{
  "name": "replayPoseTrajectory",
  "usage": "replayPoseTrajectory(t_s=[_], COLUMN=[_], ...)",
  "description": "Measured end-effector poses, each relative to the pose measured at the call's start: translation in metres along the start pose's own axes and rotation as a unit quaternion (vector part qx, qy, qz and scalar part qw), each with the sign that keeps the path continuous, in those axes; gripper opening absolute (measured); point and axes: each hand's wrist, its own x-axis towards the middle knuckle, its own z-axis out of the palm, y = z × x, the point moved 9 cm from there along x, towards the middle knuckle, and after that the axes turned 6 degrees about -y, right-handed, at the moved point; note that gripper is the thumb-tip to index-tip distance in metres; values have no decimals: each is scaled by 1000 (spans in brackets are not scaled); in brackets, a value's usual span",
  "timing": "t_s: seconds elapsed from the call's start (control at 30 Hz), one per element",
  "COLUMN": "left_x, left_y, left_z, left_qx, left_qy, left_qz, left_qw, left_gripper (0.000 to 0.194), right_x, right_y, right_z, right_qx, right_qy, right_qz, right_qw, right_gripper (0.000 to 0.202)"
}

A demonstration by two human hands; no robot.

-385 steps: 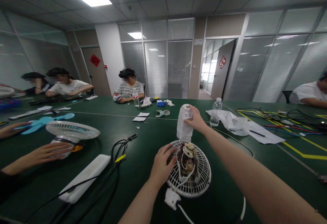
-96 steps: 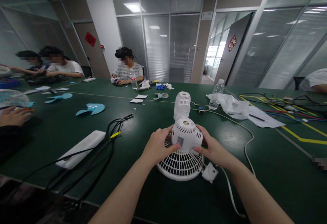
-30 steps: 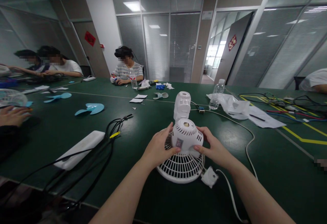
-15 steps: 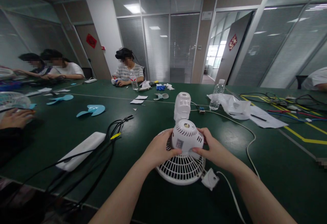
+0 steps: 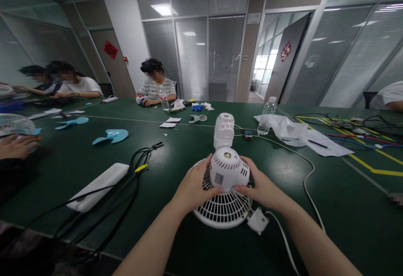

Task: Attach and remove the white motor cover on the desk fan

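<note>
**Both hands on the fan's motor cover**

A glass-walled office, and a long green counter (image 5: 78, 158) under me. At its near middle I see the white motor cover (image 5: 228, 170) sitting on the fan grille (image 5: 222, 211), which lies flat. My left hand (image 5: 194, 185) has its grip clamped on the cover's left side, my right hand (image 5: 262, 187) on its right. A white plug (image 5: 258, 221) lies just beside the grille; a second white housing (image 5: 224, 130) stands behind, a water bottle (image 5: 266, 121) farther off.
</note>
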Motion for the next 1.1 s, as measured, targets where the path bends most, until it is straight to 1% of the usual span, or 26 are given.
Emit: replayPoseTrajectory(t_s=[0.1,0.23,0.37,0.57,0.73,0.83,0.93,1.03,1.1], left_x=[0,0,0,-1,-2,-3,-3,-5,-8], left_y=[-1,3,5,1,3,5,7,10,12], left_z=[-2,-4,-5,-4,-5,-6,-10,-18,-24], left_qx=[0,0,0,-1,9,13,14,10,7], left_qy=[7,15,14,9,17,25,45,82,113], left_qz=[-5,16,22,-3,3,16,22,27,29], left_qw=[1000,1000,1000,1000,1000,999,999,996,993], left_gripper=[86,74,73,74,74,73,70,68,61], right_x=[1,2,2,2,2,1,2,4,4], right_y=[4,7,7,6,5,5,7,8,8], right_z=[0,1,1,3,0,-2,-3,-1,0], right_qx=[23,35,41,54,15,-16,-46,-70,-89], right_qy=[-7,-6,-6,-19,-5,6,34,78,109], right_qz=[15,18,16,15,14,16,19,26,29], right_qw=[1000,999,999,998,1000,1000,998,994,990], right_gripper=[73,72,71,72,78,77,77,78,78])
